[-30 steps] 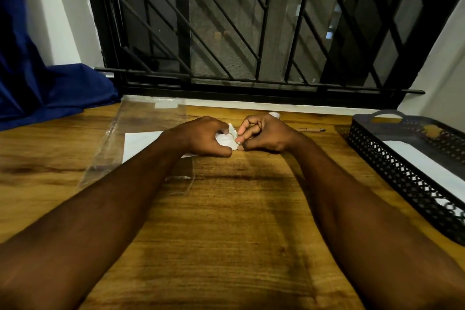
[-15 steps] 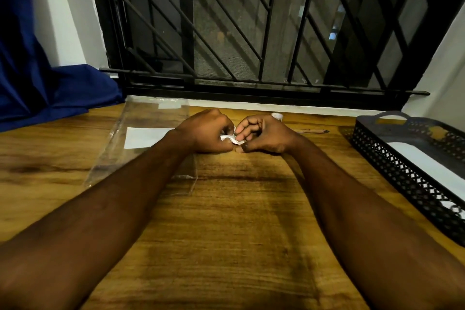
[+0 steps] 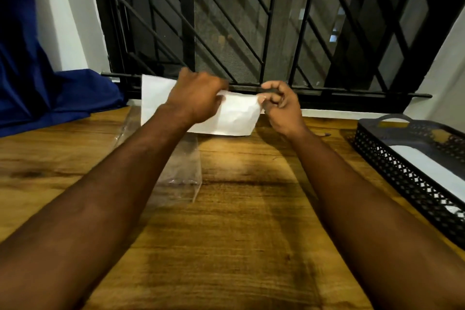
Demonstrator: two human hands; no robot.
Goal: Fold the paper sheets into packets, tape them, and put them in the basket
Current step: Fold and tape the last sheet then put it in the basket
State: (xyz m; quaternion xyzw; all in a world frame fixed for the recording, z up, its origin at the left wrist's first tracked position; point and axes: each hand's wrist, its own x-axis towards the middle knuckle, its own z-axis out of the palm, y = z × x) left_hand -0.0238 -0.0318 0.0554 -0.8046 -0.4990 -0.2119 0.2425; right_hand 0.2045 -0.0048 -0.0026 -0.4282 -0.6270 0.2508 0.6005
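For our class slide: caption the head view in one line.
Left hand and right hand hold a white paper sheet above the wooden table, black basket at right.

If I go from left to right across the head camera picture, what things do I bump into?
Blue cloth → left hand → right hand → black basket. The paper sheet both hands hold overlaps them, so it's skipped.

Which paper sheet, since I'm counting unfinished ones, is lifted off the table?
The sheet held up by the left hand and right hand; the other sheet lies flat in the black basket.
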